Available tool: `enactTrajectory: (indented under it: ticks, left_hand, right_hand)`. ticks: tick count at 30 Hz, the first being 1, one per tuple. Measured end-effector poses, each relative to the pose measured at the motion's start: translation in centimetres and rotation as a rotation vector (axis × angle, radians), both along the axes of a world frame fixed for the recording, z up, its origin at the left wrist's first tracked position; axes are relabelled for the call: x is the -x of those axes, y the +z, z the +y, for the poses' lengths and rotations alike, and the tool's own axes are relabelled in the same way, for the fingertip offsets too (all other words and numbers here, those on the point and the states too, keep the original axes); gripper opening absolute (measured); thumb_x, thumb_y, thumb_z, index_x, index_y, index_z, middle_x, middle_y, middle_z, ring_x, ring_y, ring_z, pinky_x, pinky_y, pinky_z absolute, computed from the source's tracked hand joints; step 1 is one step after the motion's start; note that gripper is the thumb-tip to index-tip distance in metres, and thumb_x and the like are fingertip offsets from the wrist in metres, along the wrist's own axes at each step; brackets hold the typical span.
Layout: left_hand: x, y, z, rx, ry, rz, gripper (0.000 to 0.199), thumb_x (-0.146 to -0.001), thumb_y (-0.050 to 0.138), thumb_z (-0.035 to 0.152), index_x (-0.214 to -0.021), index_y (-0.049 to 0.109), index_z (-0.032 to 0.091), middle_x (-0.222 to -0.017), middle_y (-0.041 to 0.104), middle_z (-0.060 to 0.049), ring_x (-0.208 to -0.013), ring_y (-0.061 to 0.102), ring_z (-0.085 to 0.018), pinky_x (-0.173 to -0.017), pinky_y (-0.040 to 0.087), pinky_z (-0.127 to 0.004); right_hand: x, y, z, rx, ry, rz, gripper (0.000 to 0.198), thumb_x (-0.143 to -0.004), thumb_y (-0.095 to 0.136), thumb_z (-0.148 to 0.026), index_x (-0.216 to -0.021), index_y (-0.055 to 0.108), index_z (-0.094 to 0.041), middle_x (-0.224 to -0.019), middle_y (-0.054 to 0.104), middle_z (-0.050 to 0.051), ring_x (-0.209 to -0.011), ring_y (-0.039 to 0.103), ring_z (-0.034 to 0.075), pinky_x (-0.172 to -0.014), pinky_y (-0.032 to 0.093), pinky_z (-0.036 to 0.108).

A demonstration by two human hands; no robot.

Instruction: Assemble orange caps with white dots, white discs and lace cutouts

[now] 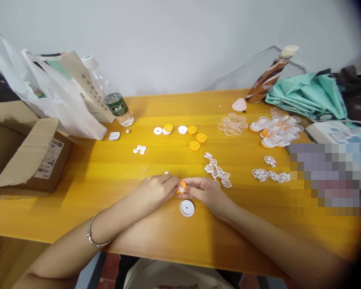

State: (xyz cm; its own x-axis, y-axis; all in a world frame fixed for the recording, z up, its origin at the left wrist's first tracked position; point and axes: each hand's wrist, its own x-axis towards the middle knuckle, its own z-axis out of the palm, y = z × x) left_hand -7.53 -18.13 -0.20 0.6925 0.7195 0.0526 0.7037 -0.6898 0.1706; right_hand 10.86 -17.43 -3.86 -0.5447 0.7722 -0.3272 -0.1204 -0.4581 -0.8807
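Between my two hands is a small round orange plastic piece point(183, 185) with a white part in its middle. The fingers of my left hand point(160, 191) are closed at its left side. My right hand point(209, 194) pinches its right side between thumb and fingers. Just below them a white disc point(187, 208) with a raised rim and a centre hole lies on the table. A tiny white piece point(166, 173) shows beyond my left hand, and white spoked wheel-like pieces point(219, 172) lie past my right hand.
Farther back are orange discs point(194, 145), small white caps point(139, 149), clear rings point(232, 123) and a pile of assembled-looking discs point(275, 130). A cardboard box point(21, 156), plastic bag point(60, 96) and water bottle point(117, 106) stand left; a brown bottle point(266, 80) and green umbrella-like cloth point(309, 96) are right.
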Motion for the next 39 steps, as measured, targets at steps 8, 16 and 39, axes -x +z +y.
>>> enactTrajectory:
  ticks: [8,16,39]
  left_hand:
    - [-0.3,-0.7,-0.2,-0.274,-0.08,0.027,0.016,-0.089,0.036,0.016,-0.086,0.051,0.012,-0.071,0.058,-0.005,-0.061,0.058,-0.016,-0.056,0.048,-0.028]
    - [-0.1,0.8,0.5,0.073,-0.011,-0.127,0.011,-0.087,0.044,0.021,-0.087,0.053,0.014,-0.076,0.059,-0.003,-0.064,0.056,-0.012,-0.059,0.045,-0.024]
    - [0.1,1.8,1.0,0.268,0.092,-0.341,0.01,-0.084,0.05,0.017,-0.088,0.06,0.017,-0.089,0.061,-0.003,-0.08,0.058,-0.012,-0.075,0.046,-0.026]
  right_hand:
    - [-0.1,-0.2,0.2,-0.031,-0.015,-0.024,0.025,-0.066,0.069,-0.031,-0.087,0.068,-0.018,-0.078,0.071,0.001,-0.074,0.066,0.015,-0.08,0.049,0.031]
    - [0.0,0.3,-0.1,-0.031,-0.022,-0.045,0.023,-0.065,0.07,-0.028,-0.086,0.069,-0.018,-0.074,0.071,0.0,-0.072,0.066,0.014,-0.073,0.05,0.027]
    - [0.0,0.7,-0.4,-0.165,-0.064,-0.06,0.023,-0.067,0.066,-0.03,-0.087,0.07,-0.02,-0.077,0.071,0.0,-0.072,0.066,0.015,-0.073,0.052,0.029]
